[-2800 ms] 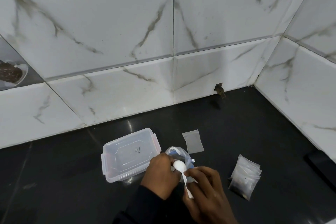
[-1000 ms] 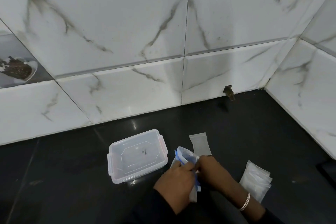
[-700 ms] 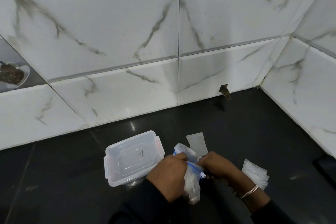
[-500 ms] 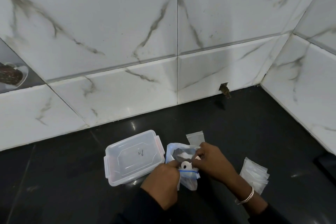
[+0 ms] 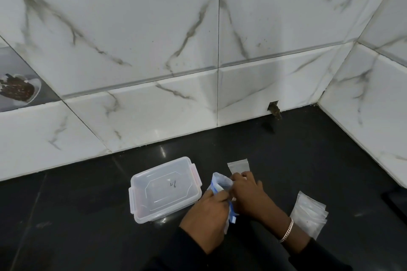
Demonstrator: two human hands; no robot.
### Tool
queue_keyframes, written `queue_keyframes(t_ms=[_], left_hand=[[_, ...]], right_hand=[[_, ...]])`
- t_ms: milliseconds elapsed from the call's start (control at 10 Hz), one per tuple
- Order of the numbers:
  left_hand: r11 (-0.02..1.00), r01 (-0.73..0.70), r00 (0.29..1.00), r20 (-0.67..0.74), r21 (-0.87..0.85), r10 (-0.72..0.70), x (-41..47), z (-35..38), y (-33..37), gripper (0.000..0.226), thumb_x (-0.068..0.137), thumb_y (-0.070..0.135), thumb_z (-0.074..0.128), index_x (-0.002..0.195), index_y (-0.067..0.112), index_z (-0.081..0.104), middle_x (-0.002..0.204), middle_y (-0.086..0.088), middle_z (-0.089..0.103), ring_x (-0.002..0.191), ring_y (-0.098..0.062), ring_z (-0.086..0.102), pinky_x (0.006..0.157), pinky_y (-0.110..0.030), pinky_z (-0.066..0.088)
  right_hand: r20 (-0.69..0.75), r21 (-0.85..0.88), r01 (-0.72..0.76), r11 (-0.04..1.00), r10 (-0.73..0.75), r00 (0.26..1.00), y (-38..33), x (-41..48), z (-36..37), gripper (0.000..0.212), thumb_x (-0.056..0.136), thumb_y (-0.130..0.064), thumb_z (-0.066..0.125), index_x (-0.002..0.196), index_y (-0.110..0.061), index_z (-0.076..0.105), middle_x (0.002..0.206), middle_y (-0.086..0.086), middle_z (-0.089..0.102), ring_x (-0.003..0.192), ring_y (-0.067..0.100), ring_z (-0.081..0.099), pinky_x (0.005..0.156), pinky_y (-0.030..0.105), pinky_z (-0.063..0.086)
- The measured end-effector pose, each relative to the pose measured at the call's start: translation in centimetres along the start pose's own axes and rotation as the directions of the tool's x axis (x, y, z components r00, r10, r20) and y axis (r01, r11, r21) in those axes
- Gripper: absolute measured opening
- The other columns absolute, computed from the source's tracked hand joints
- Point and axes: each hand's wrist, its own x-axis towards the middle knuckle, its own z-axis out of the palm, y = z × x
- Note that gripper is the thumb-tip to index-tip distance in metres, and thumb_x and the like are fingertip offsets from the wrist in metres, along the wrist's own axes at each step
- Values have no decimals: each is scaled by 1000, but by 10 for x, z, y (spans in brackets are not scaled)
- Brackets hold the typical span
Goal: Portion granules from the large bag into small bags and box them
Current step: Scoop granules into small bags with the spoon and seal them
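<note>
1. Plastic, clear with a blue zip strip: the large bag [image 5: 221,182] stands on the black tabletop [image 5: 308,160] between your two hands, its top rising above your fingers.
2. Your left hand [image 5: 207,211] curls round the bag's near side, and your right hand [image 5: 248,197] pinches its rim from the other side. I cannot see what your fingers cover.
3. One small bag [image 5: 239,165] lies flat just beyond your right hand. A stack of small bags [image 5: 308,215] sits to the right of your right wrist.
4. The box [image 5: 165,189] sits just left of your left hand, lid on.
5. The bag is soft and held only near its top, so an uneven tug from either hand could tip it and scatter granules.
6. Your right knuckles nearly touch the flat small bag, so a careless brush would push it out of reach.
7. The lid has to come off before boxing. If you let go of the bag to do that, it may slump.
</note>
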Motion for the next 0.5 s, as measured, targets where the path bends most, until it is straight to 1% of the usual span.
queue_keyframes(t_ms=[100,200,300,400,500], left_hand=[[992,-85,970,-236,-95,61,11,-9,-6,27,80,18,59,106,13,62,107,-1,61,98,-20,55,85,-30,46],[969,-19,968,-249,-245,-44,16,-24,-12,37,85,8,56,122,10,59,128,-2,53,110,-22,51,98,-32,43],[954,18,975,-205,-300,-83,15,-31,-21,40,89,10,53,129,12,56,135,2,47,114,-20,48,104,-29,39],[967,9,986,-156,-255,-50,7,-32,-22,34,94,16,49,128,13,55,135,0,48,116,-21,47,100,-29,37],[973,76,994,-62,-217,-91,2,-19,-22,37,97,23,52,132,14,48,140,-3,44,122,-20,45,103,-28,33]], right_hand=[[182,94,-88,992,70,981,0,8,-13,38,96,-25,61,129,-8,53,134,11,53,130,30,46,107,45,40],[343,291,-183,939,77,936,5,11,-16,30,95,-15,57,121,-1,62,107,13,68,109,34,65,82,33,53],[392,540,-347,767,135,910,20,8,-13,19,81,-16,66,96,-6,71,84,9,64,80,23,65,70,30,54],[264,660,-253,707,97,960,30,9,-12,10,73,-20,73,66,-12,73,79,15,69,73,17,63,76,38,53],[117,612,-118,782,59,991,29,4,-12,22,79,-22,73,63,-8,75,84,6,73,82,21,67,83,33,52]])
